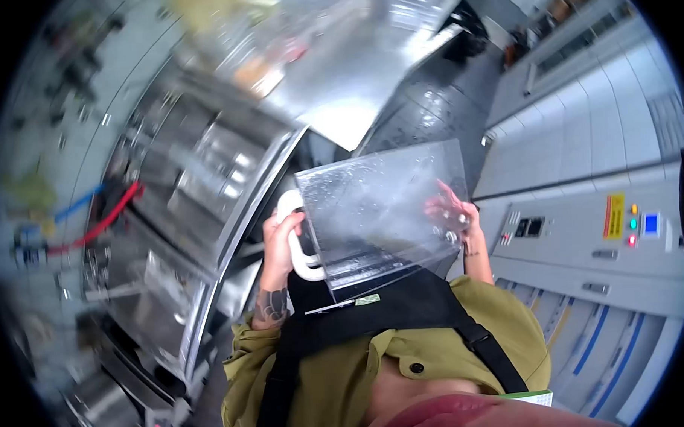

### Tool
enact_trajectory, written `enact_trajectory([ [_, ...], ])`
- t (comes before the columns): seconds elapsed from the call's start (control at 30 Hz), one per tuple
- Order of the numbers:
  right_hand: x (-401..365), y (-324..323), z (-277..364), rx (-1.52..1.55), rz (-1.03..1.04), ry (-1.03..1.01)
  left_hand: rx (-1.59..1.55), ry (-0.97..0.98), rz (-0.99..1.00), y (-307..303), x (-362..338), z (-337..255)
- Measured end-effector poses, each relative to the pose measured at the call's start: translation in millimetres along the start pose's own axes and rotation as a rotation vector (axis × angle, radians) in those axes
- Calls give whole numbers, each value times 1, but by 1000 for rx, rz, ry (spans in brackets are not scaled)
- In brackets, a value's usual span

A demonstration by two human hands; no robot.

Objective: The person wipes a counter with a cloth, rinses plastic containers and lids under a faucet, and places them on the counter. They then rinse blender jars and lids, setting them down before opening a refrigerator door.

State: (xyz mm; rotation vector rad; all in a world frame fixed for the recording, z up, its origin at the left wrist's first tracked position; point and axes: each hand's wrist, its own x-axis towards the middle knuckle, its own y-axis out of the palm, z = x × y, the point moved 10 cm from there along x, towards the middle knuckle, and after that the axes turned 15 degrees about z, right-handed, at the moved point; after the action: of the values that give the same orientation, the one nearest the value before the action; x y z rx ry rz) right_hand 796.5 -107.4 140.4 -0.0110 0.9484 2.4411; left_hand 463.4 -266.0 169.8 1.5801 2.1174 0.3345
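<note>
Tilted in front of my chest is a clear plastic panel [383,212], wet with droplets, with a white curved handle [288,215] on its left side. My left hand [280,238] is closed around that handle. On the opposite side, my right hand [463,217] holds the panel's right edge, and some of its fingers show through the plastic from behind. A black apron [383,317] lies just below the panel.
A steel sink unit [212,165] runs along the left, with red and blue hoses [105,222] beside it. Ahead stands a steel table [338,101] carrying blurred items. At right is a cabinet with a control panel [636,222]. Dark floor tiles [429,109] look wet.
</note>
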Motion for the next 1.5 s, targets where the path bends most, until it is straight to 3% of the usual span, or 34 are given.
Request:
enact_trajectory([
  [0.1, -82, -42, 35, 72, -181, -177, 95, -164, 233, 113, 60, 3],
  [0.23, -136, -89, 58, 154, -283, -307, 181, -197, 594, 211, 132, 17],
  [0.37, -128, -157, 64, 297, -357, -400, 173, -280, 691, 264, 209, 36],
  [0.43, -103, -209, 73, 410, -276, -478, 139, -275, 637, 295, 251, 30],
  [0.63, 30, -356, 211, 549, 43, -702, 395, 70, 593, 383, 413, -22],
  [0.67, 42, -381, 238, 425, 24, -708, 446, 122, 585, 403, 441, -34],
  [0.7, 55, -416, 272, 555, -52, -814, 753, 472, 635, 436, 460, -64],
  [0.73, 67, -444, 288, 698, -144, -913, 752, 520, 664, 468, 482, -80],
  [0.77, 69, -466, 293, 857, -247, -1014, 759, 552, 696, 502, 498, -96],
  [0.8, 73, -486, 312, 790, -301, -1053, 766, 506, 735, 530, 523, -98],
  [0.93, 69, -531, 370, 700, -242, -1113, 694, 407, 894, 616, 610, -80],
  [1.03, 65, -574, 374, 919, -474, -1173, 590, 300, 969, 667, 671, -51],
  [1.13, 86, -588, 406, 936, -483, -1063, 671, 322, 968, 711, 730, -29],
  [1.23, 118, -615, 436, 1098, -567, -697, 781, 360, 868, 752, 802, -18],
  [1.3, 142, -641, 485, 890, -529, -490, 859, 349, 808, 777, 845, -11],
  [1.43, 206, -695, 618, 641, -478, -167, 867, 504, 558, 807, 920, -35],
  [1.5, 253, -748, 667, 510, -382, -112, 917, 642, 443, 813, 947, -60],
])
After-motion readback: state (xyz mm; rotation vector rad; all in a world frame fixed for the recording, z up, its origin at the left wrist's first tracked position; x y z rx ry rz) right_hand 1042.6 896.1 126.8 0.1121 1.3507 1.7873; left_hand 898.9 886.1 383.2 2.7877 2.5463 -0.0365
